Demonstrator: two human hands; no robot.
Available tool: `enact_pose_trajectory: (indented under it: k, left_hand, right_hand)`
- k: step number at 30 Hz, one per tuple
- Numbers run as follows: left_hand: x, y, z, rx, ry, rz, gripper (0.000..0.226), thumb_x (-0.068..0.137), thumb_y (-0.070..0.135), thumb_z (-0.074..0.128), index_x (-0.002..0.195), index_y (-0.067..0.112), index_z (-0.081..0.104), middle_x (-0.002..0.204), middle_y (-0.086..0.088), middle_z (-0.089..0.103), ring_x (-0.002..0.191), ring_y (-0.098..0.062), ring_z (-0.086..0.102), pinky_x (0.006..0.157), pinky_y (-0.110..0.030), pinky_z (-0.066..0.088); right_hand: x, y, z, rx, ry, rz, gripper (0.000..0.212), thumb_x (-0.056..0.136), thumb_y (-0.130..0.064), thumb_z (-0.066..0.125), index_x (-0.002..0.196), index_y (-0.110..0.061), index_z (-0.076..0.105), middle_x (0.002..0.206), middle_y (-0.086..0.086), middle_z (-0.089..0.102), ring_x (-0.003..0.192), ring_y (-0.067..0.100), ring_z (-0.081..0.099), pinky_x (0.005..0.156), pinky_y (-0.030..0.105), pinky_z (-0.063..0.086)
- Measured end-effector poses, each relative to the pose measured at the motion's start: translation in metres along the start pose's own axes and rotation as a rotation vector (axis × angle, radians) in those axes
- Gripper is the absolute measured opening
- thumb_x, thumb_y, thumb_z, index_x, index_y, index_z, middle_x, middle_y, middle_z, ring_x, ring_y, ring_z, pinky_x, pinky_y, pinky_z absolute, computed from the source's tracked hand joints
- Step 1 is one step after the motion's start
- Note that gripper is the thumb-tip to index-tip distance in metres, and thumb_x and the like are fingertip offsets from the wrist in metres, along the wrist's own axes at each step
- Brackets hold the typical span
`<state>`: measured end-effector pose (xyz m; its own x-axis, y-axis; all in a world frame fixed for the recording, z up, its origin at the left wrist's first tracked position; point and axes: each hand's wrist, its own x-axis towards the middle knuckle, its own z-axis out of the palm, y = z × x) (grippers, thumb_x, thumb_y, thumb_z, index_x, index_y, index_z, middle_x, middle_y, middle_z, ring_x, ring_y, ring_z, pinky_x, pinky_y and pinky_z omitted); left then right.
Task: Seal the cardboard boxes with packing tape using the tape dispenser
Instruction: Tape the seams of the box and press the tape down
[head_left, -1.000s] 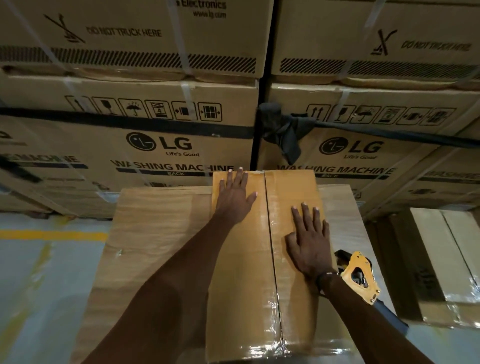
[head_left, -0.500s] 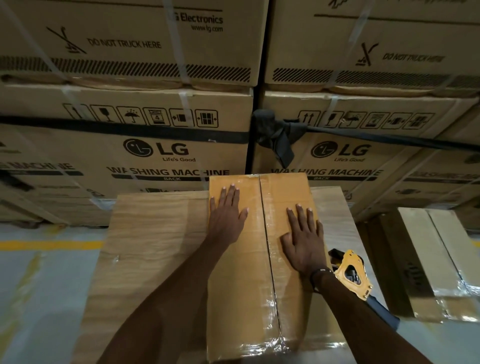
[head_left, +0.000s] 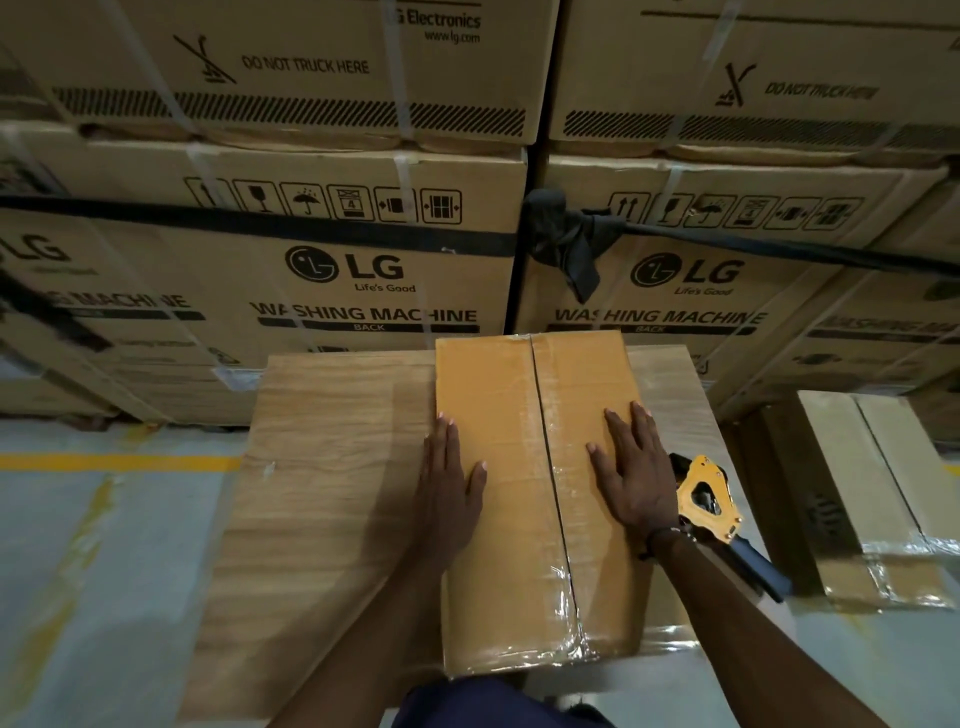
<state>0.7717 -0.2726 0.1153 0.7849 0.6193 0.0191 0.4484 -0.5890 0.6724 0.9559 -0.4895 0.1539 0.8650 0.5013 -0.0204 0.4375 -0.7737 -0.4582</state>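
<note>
A long orange-brown cardboard box (head_left: 519, 415) lies on a wooden table (head_left: 322, 467), with clear tape running down its centre seam and wrapped over its near end. My left hand (head_left: 447, 478) lies flat at the box's left edge, fingers straight, thumb on the top. My right hand (head_left: 631, 473) presses flat on the right flap beside the seam. The yellow tape dispenser (head_left: 709, 499) with a dark blue handle rests on the table just right of my right wrist, held by neither hand.
Large stacked LG washing machine cartons (head_left: 363, 249) bound by a black strap (head_left: 561, 234) form a wall right behind the table. Another taped carton (head_left: 872, 499) sits low on the right. Grey floor with a yellow line (head_left: 119, 461) lies to the left.
Both hands have slid back toward me along the box top, staying flat; the left hand has also shifted to the box's left edge. The dispenser has stayed put.
</note>
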Motion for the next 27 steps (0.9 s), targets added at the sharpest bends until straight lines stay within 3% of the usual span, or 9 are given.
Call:
enact_pose_trajectory:
  k: [2,4,7,10,13,18,21,24,27]
  left_hand:
    - [-0.013,0.000,-0.001,-0.091,0.005,-0.042,0.078,0.105,0.042,0.050,0.164,0.010,0.011,0.173,-0.002,-0.001,0.159,-0.025,0.010,0.124,-0.041,0.026]
    - [-0.023,0.004,-0.006,-0.224,-0.018,-0.160,0.086,0.103,0.040,0.058,0.165,0.012,0.005,0.173,-0.008,0.001,0.157,-0.027,0.016,0.121,-0.035,0.025]
    - [-0.033,0.006,-0.011,-0.395,-0.032,-0.325,0.094,0.097,0.038,0.069,0.165,0.016,0.008,0.167,-0.012,0.028,0.149,-0.028,0.036,0.117,-0.030,0.031]
    - [-0.040,0.003,-0.012,-0.507,0.012,-0.393,0.086,0.091,0.035,0.077,0.161,0.019,0.028,0.155,-0.004,0.047,0.138,-0.020,0.049,0.109,-0.027,0.038]
    - [-0.043,-0.006,-0.011,-0.639,-0.001,-0.492,0.067,0.086,0.035,0.082,0.145,0.021,0.053,0.131,0.006,0.064,0.122,-0.014,0.060,0.098,-0.023,0.042]
    - [-0.045,-0.014,-0.019,-0.609,-0.076,-0.482,0.055,0.088,0.036,0.081,0.137,0.020,0.063,0.121,0.003,0.071,0.114,-0.018,0.066,0.097,-0.028,0.048]
    - [-0.051,-0.009,-0.039,-0.599,-0.051,-0.448,0.056,0.086,0.039,0.081,0.137,0.020,0.064,0.120,0.002,0.073,0.113,-0.021,0.068,0.097,-0.033,0.052]
    - [-0.055,0.013,-0.069,-0.565,-0.001,-0.355,0.057,0.087,0.044,0.079,0.138,0.024,0.062,0.121,0.003,0.072,0.111,-0.018,0.068,0.094,-0.032,0.052]
    - [-0.055,0.047,-0.094,-0.614,0.046,-0.242,0.055,0.088,0.046,0.078,0.137,0.028,0.061,0.121,0.008,0.072,0.109,-0.012,0.069,0.093,-0.035,0.056]
  right_hand:
    - [-0.015,-0.003,-0.002,0.034,0.020,0.119,0.082,0.094,-0.076,0.042,0.159,-0.030,0.027,0.170,0.007,0.023,0.147,0.036,0.038,0.105,0.057,0.046]
    - [-0.026,-0.003,-0.005,0.142,0.029,0.288,0.099,0.086,-0.083,0.052,0.160,-0.024,0.022,0.154,0.012,0.048,0.127,0.037,0.058,0.096,0.053,0.054]
    - [-0.035,0.008,-0.010,0.342,-0.020,0.470,0.114,0.062,-0.098,0.059,0.149,-0.027,0.043,0.124,0.002,0.070,0.111,0.030,0.067,0.092,0.053,0.058]
    - [-0.051,0.019,-0.019,0.593,-0.144,0.634,0.102,0.057,-0.088,0.076,0.141,-0.035,0.055,0.125,-0.003,0.069,0.110,0.025,0.066,0.091,0.054,0.058]
    - [-0.075,0.014,-0.035,0.717,-0.342,0.737,0.070,0.074,-0.075,0.077,0.133,-0.046,0.054,0.121,-0.005,0.067,0.109,0.028,0.064,0.065,0.046,0.057]
    - [-0.105,0.016,-0.033,0.789,-0.289,0.684,0.078,0.073,-0.077,0.074,0.138,-0.039,0.057,0.125,-0.001,0.071,0.107,0.023,0.070,0.092,0.051,0.058]
    - [-0.117,0.010,-0.037,0.845,-0.238,0.661,0.086,0.063,-0.084,0.077,0.136,-0.041,0.061,0.120,-0.004,0.075,0.104,0.022,0.074,0.092,0.050,0.060]
    - [-0.121,-0.002,-0.057,0.858,-0.210,0.596,0.073,0.075,-0.078,0.072,0.137,-0.043,0.058,0.119,-0.007,0.074,0.103,0.020,0.074,0.090,0.048,0.061]
    - [-0.120,-0.008,-0.087,0.851,-0.151,0.495,0.077,0.079,-0.077,0.069,0.145,-0.043,0.050,0.127,-0.008,0.069,0.110,0.019,0.069,0.095,0.048,0.057]
